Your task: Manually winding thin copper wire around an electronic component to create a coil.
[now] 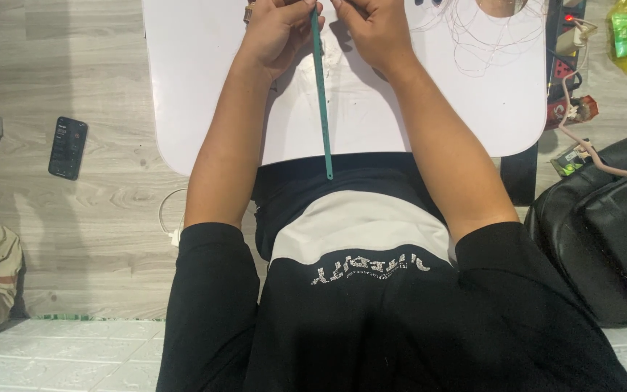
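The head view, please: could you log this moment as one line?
left hand: grips green strip top | right hand: at strip top | strip: over white table, pointing toward body | phone: on floor

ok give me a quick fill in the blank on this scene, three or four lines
1. Both hands, left hand and right hand, hold a long thin ____ strip.
2. The strip's free end points toward the person's ____.
3. The phone lies on the ____.
4. The bag on the right is ____.

Missing words: green; body; floor; black

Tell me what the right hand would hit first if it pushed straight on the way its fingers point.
Likely nothing on the table: the right hand points toward the frame's top edge, beside the green strip, and what lies beyond is out of view.
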